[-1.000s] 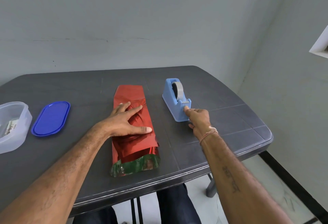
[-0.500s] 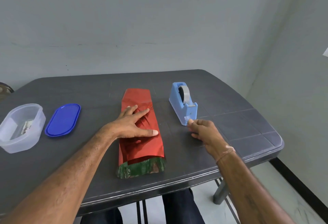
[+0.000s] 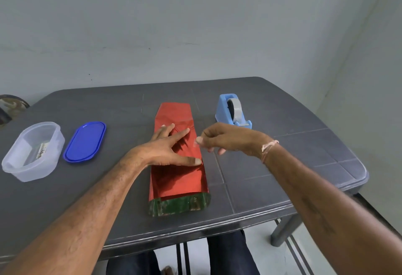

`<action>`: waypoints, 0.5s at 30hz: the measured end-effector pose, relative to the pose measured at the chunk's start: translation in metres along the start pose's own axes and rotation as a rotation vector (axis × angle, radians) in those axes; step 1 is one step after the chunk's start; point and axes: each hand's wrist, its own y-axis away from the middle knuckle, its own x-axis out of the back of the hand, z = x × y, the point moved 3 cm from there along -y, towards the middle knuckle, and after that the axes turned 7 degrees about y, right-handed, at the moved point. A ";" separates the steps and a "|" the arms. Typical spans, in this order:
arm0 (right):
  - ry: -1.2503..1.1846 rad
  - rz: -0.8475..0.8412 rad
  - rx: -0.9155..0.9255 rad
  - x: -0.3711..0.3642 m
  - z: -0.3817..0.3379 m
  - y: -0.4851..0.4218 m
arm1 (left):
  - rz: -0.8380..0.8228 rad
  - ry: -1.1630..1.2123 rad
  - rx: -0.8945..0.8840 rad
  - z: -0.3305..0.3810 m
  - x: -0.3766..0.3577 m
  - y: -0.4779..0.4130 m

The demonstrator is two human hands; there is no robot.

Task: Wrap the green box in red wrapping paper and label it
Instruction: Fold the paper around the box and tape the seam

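Observation:
The green box (image 3: 178, 206) lies lengthwise in the middle of the table, covered in shiny red wrapping paper (image 3: 177, 179); only its near green end shows. My left hand (image 3: 167, 146) presses flat on the paper with fingers spread, thumb along the right edge. My right hand (image 3: 224, 138) hovers just right of the box and pinches a small clear piece of tape (image 3: 195, 143) between thumb and forefinger. A blue tape dispenser (image 3: 232, 110) stands behind my right hand.
A clear plastic container (image 3: 32, 151) with something inside sits at the left of the dark grey table (image 3: 272, 176), its blue oval lid (image 3: 86, 142) beside it. The table's near edge and right corner are close. A wall rises behind.
My right hand has left the tape dispenser and moved left toward the box with a piece of tape. My left hand stayed pressed on the paper.

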 end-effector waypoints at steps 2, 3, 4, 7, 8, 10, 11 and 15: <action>0.128 -0.045 -0.005 0.003 -0.009 -0.003 | -0.011 -0.009 0.004 -0.001 0.000 -0.001; 0.176 -0.064 -0.010 0.004 -0.012 -0.004 | -0.012 -0.013 0.005 -0.001 -0.001 -0.002; 0.210 -0.083 -0.013 0.004 -0.015 -0.005 | -0.014 -0.013 0.006 -0.001 -0.001 -0.002; 0.244 -0.118 -0.018 0.002 -0.020 -0.008 | -0.017 -0.007 0.004 0.001 -0.002 0.000; 0.252 -0.126 -0.022 0.002 -0.021 -0.008 | -0.016 -0.009 0.004 0.003 -0.002 0.002; 0.273 -0.131 -0.027 0.002 -0.022 -0.009 | -0.012 -0.017 0.003 0.004 -0.002 0.003; 0.283 -0.132 -0.027 0.002 -0.022 -0.010 | -0.012 -0.022 0.002 0.004 -0.002 0.003; 0.294 -0.149 -0.042 0.001 -0.021 -0.011 | -0.015 -0.040 0.011 0.003 -0.002 0.002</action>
